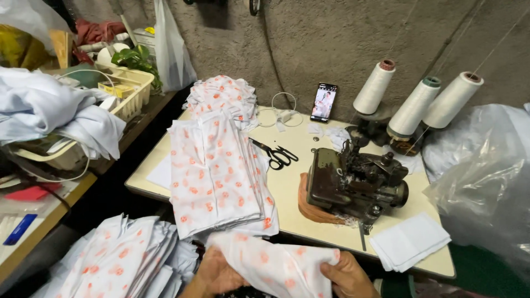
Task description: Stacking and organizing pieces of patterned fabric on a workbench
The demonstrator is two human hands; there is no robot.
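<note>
Both hands gripping printed fabric piece, wrists cut off below

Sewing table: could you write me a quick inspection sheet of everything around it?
Surface: cream table, worn edges.
Job's things: white orange-dotted fabric piece held by left hand and right hand; matching stack on table.
Clutter: black scissors, phone, white folded cloth.
Hands: both gripping the fabric.
Cables: white charger cord.
Surroundings: dark overlock machine, three thread cones, basket, plastic bag.
</note>
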